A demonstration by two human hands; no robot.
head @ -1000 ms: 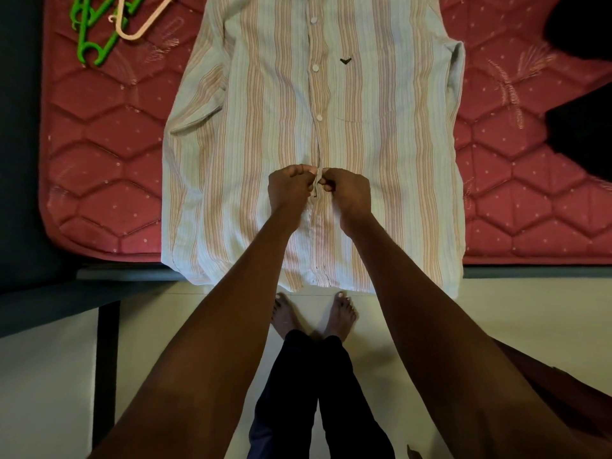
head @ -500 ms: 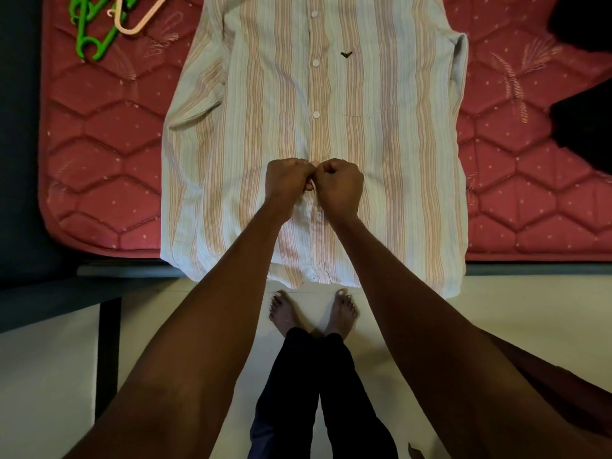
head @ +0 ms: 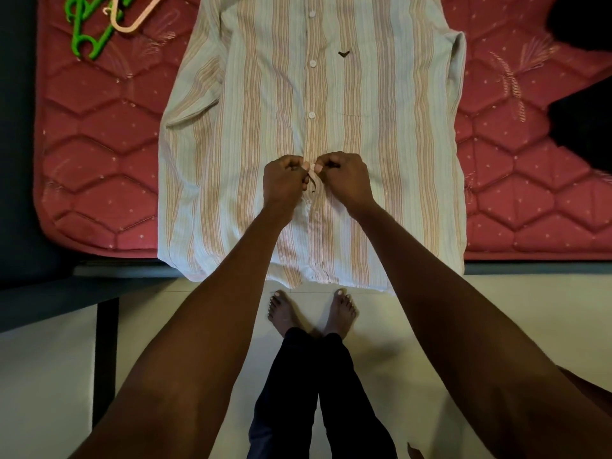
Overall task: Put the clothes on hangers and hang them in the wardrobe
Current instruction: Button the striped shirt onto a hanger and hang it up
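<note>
Striped button-up shirt [head: 381,180] lies flat, front side up, on a red quilted mattress [head: 99,154], collar end away from the person and hem overhanging the near mattress edge. Left hand [head: 283,183] and right hand [head: 344,180] sit side by side at the shirt's centre placket [head: 311,140], below the third visible white button [head: 311,115]. Fingers of both hands are curled tightly inward. Left hand pinches the placket fabric on its own side between thumb and curled fingers; right hand pinches the facing edge in the same manner. The two grips nearly touch, with a small pale piece, either a button or a fold of cloth, visible between the fingertips; which one cannot be told. Below the hands the placket gapes slightly. A small dark chevron logo [head: 343,54] sits above the chest pocket. Green hangers [head: 84,44] and a pale peach hanger [head: 127,21] lie together on the mattress at the far left corner, well apart from the hands. Dark fabric [head: 586,120] lies at the right edge of the mattress. Bare feet [head: 311,313] stand on the pale floor [head: 46,376] just beside the bed frame [head: 59,293].
</note>
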